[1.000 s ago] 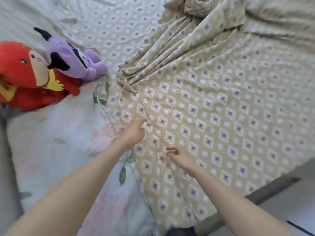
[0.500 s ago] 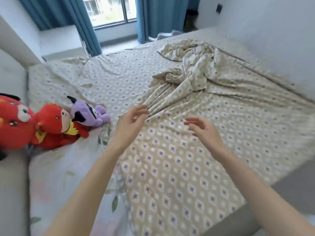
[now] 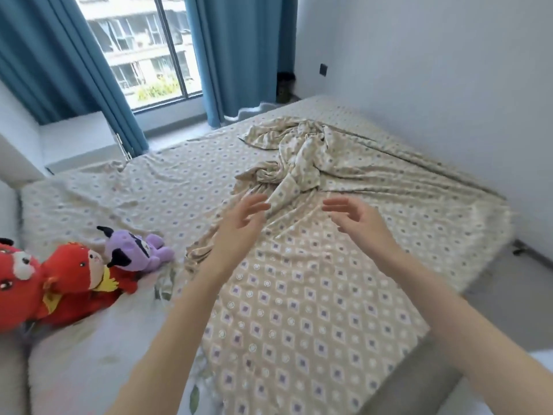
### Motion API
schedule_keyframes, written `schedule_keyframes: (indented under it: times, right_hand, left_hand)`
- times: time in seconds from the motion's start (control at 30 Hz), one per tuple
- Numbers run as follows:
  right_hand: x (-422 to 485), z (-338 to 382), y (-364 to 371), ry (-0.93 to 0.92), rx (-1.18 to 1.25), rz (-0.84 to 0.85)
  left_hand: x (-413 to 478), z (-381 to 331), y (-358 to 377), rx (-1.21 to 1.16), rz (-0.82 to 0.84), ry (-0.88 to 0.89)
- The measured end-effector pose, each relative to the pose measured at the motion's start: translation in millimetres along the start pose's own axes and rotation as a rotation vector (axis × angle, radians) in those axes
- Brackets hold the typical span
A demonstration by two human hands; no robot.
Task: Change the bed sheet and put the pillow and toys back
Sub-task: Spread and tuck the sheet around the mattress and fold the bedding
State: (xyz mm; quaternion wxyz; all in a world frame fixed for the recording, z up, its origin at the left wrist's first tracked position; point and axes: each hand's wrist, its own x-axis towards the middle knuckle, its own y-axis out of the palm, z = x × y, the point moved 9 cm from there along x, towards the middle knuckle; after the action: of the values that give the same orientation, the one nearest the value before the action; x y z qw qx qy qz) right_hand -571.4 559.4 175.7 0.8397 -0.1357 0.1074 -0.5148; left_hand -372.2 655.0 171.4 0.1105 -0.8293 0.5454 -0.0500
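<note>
A person's two bare arms reach out over a bed; the landmark here is the twisted bunch [image 3: 294,157] of beige diamond-patterned cotton bed sheet [image 3: 299,310] heaped mid-mattress. A second ago both hands were low on the flat part of that sheet, near its edge; they have since lifted clear and moved toward the bunch, and the view has risen to show the blue curtains [image 3: 236,55] and window [image 3: 143,46] beyond it. The left hand [image 3: 239,229] hovers just short of the bunch, fingers spread wide and empty; the right hand [image 3: 362,220], on the bunch's other side, is likewise wide and empty (neither touches cloth). The sheet is only partly spread, so the likely next step is to take hold of the bunch and pull it out flat. Well to the left of the bunch, a purple plush toy [image 3: 134,250] and two red plush toys [image 3: 59,283] lie on a pale floral cover [image 3: 98,354]; they wait to be replaced.
</note>
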Motion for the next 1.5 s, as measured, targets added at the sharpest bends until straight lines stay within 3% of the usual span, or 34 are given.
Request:
schedule_keyframes:
  times: [0.17, 0.4, 0.6, 1.13, 1.5]
  right_hand:
    - [-14.7, 5.6, -18.2, -0.003, -0.04, -0.049]
    - [-16.7, 10.2, -87.3, -0.053, -0.034, -0.212]
    - [10.0, -11.1, -149.7, -0.039, -0.026, -0.254]
    - [151.9, -64.9, -408.8, -0.056, -0.015, -0.242]
    - [132.5, -66.1, -507.2, -0.111, -0.012, -0.377]
  left_hand:
    - [2.1, -19.4, 25.6, 0.025, 0.078, 0.053]
    - [14.4, -53.5, 93.1, 0.011, 0.202, 0.094]
    - [49.2, -79.7, 153.6, 0.078, 0.281, 0.14]
    - [196.4, -178.7, 407.4, -0.056, 0.218, 0.058]
    - [215.8, -226.1, 474.9, -0.128, 0.261, 0.13]
